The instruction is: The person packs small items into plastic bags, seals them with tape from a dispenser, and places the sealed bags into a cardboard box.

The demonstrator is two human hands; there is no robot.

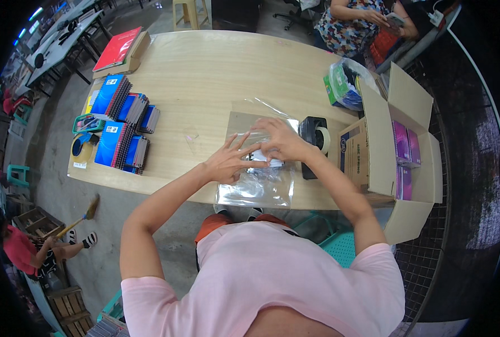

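Observation:
On the table in front of me lies a clear plastic bag (261, 194), shiny and wrinkled. Beneath my fingers is a small white piece with dark marks (258, 157), perhaps a label or card; my hands partly cover it. My left hand (230, 158) rests on the plastic, fingers stretched and spread, one reaching across the white piece. From the other side my right hand (283, 140) meets it, its thumb and a finger bent together over the plastic; what they pinch is hidden. Just right of that hand stands a black tape dispenser (312, 124) with a pale tape roll (322, 140).
Stacks of blue spiral notebooks (110, 143) stand on the left, near a green tray (87, 123) and a red folder (118, 49). At right, an open carton (379, 135) holds purple notebooks (405, 143). A plastic-wrapped bundle (345, 84) lies behind it. Another person (351, 22) sits across the table.

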